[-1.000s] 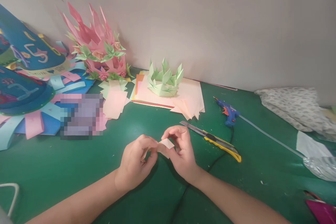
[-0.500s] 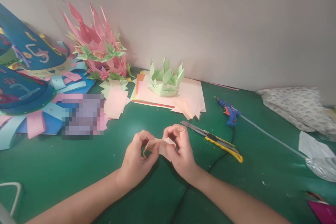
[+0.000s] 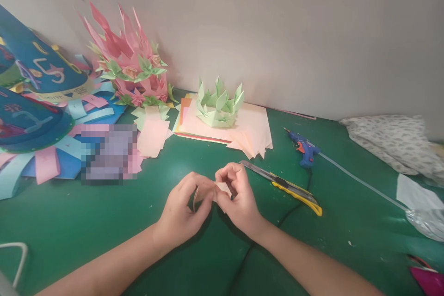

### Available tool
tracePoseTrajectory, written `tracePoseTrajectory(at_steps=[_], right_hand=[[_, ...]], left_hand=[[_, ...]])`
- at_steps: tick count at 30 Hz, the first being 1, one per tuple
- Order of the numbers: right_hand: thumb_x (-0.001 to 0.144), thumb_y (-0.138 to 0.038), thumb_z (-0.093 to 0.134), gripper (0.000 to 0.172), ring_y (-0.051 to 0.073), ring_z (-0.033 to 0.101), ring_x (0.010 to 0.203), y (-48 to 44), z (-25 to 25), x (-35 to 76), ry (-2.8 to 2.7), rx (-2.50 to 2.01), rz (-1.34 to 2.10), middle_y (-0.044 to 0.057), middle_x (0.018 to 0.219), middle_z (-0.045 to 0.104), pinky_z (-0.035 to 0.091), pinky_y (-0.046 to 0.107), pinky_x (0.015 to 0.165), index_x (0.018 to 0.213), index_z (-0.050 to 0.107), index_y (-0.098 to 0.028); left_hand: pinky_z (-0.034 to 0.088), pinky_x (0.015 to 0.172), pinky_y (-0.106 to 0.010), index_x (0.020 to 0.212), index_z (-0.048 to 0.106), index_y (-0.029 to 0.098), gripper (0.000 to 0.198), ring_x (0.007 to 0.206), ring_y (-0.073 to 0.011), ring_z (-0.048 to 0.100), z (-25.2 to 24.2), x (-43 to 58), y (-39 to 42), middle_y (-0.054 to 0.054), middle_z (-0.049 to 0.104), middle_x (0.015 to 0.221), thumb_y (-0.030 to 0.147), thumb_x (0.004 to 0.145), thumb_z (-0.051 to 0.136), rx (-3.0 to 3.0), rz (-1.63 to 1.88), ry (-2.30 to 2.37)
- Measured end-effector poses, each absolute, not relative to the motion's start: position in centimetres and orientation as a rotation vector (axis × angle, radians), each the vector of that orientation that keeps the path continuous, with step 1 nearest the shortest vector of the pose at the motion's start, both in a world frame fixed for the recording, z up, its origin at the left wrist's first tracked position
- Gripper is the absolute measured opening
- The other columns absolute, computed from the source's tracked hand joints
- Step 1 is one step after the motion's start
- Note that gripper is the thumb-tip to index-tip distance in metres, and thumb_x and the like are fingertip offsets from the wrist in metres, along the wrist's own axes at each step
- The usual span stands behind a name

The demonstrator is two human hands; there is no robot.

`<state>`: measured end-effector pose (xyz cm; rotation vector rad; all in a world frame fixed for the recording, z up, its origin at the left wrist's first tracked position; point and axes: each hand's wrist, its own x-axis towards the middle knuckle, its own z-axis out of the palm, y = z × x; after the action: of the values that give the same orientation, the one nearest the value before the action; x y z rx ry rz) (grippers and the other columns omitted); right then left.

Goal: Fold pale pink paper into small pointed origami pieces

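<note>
A small piece of pale pink paper, partly folded, is pinched between my two hands above the green table. My left hand is closed on its left part, thumb in front and fingers curled behind. On the other side my right hand grips the paper between thumb and fingers. Much of the paper is hidden by my fingers. Just right of my right hand lies a yellow utility knife with its blade out. A green folded-paper crown stands beyond my hands on a stack of paper.
A blue glue gun with a clear glue stick lies at the right, its black cable running toward me. At the left stand a pink-and-green paper crown and blue cone hats. Pale pink sheets lie before the crown.
The fingers of my left hand have moved right and closed further over the paper. Less of the paper shows between my hands; my right hand has hardly moved.
</note>
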<state>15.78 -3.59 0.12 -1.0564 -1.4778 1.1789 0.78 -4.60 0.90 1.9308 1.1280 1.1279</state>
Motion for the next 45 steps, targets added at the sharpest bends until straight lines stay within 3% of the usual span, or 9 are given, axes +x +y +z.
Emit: tracePoseTrajectory(at_steps=[4, 8, 18, 23, 28, 35, 42, 45], right_hand=[[0.073, -0.007, 0.051, 0.035, 0.012, 0.047, 0.071, -3.3, -0.1, 15.9, -1.496, -1.071, 1.186, -0.002, 0.079, 0.045, 0.043, 0.026, 0.065, 0.098, 0.035, -0.025], [0.071, -0.007, 0.053, 0.041, 0.011, 0.047, 0.071, -3.2, -0.3, 15.9, -1.54, -1.071, 1.199, -0.003, 0.078, 0.046, 0.043, 0.026, 0.066, 0.101, 0.034, -0.025], [0.074, -0.009, 0.049, 0.039, 0.012, 0.05, 0.073, -3.1, -0.5, 15.8, -1.611, -1.067, 1.099, -0.001, 0.079, 0.047, 0.046, 0.029, 0.07, 0.106, 0.033, -0.024], [0.076, -0.012, 0.053, 0.035, 0.018, 0.049, 0.096, -3.0, -0.1, 16.7, -1.831, -1.007, 0.616, 0.005, 0.103, 0.045, 0.045, 0.037, 0.083, 0.107, 0.043, -0.026], [0.079, -0.008, 0.05, 0.038, 0.02, 0.048, 0.1, -2.9, 0.1, 17.4, -2.119, -0.984, 0.256, 0.005, 0.104, 0.044, 0.043, 0.039, 0.085, 0.107, 0.055, -0.033], [0.081, -0.021, 0.054, 0.037, 0.023, 0.049, 0.098, -2.6, 0.3, 17.4, -2.15, -1.134, 0.073, 0.008, 0.104, 0.048, 0.042, 0.04, 0.086, 0.118, 0.052, -0.025], [0.081, -0.02, 0.054, 0.009, 0.02, 0.051, 0.087, -2.2, 0.3, 17.1, -2.015, -1.232, 0.21, 0.005, 0.091, 0.053, 0.042, 0.036, 0.076, 0.089, 0.057, -0.021], [0.08, -0.016, 0.054, 0.008, 0.019, 0.051, 0.084, -2.3, 0.2, 17.1, -1.992, -1.201, 0.226, 0.004, 0.088, 0.054, 0.041, 0.035, 0.075, 0.078, 0.057, -0.022]], left_hand=[[0.044, 0.074, -0.026, 0.096, 0.046, 0.021, 0.022, 0.082, -0.0143, 0.055, 1.0, 0.5, -4.6, -0.002, 0.057, 0.092, 0.012, 0.077, 0.051, 1.794, 1.017, 1.082], [0.044, 0.064, -0.023, 0.091, 0.042, 0.022, 0.018, 0.074, -0.0125, 0.056, 0.7, 0.7, -4.3, 0.0, 0.056, 0.086, 0.018, 0.077, 0.052, 1.566, 0.946, 1.243], [0.042, 0.065, -0.022, 0.092, 0.05, 0.021, 0.019, 0.075, -0.0129, 0.055, 0.7, 0.8, -3.6, 0.0, 0.057, 0.089, 0.024, 0.075, 0.056, 1.328, 0.862, 1.294], [0.043, 0.06, -0.021, 0.094, 0.055, 0.019, 0.027, 0.068, -0.0117, 0.055, 0.7, 0.4, -3.0, 0.0, 0.06, 0.079, 0.039, 0.077, 0.057, 0.976, 0.919, 1.261], [0.046, 0.057, -0.018, 0.093, 0.051, 0.02, 0.029, 0.062, -0.009, 0.057, 0.9, 0.4, -2.9, 0.003, 0.06, 0.072, 0.039, 0.075, 0.061, 0.737, 1.055, 1.162], [0.053, 0.073, -0.033, 0.092, 0.046, 0.02, 0.027, 0.074, -0.0159, 0.063, 0.8, 0.6, -3.1, -0.001, 0.066, 0.08, 0.038, 0.077, 0.059, 0.819, 1.018, 1.079], [0.053, 0.074, -0.036, 0.093, 0.044, 0.02, 0.029, 0.076, -0.0188, 0.065, 0.7, 0.6, -3.0, -0.002, 0.067, 0.081, 0.039, 0.076, 0.059, 0.85, 0.996, 1.113], [0.053, 0.072, -0.035, 0.097, 0.047, 0.02, 0.032, 0.075, -0.0191, 0.065, 0.8, 0.7, -3.0, -0.003, 0.068, 0.081, 0.041, 0.076, 0.059, 0.868, 0.976, 1.146]])
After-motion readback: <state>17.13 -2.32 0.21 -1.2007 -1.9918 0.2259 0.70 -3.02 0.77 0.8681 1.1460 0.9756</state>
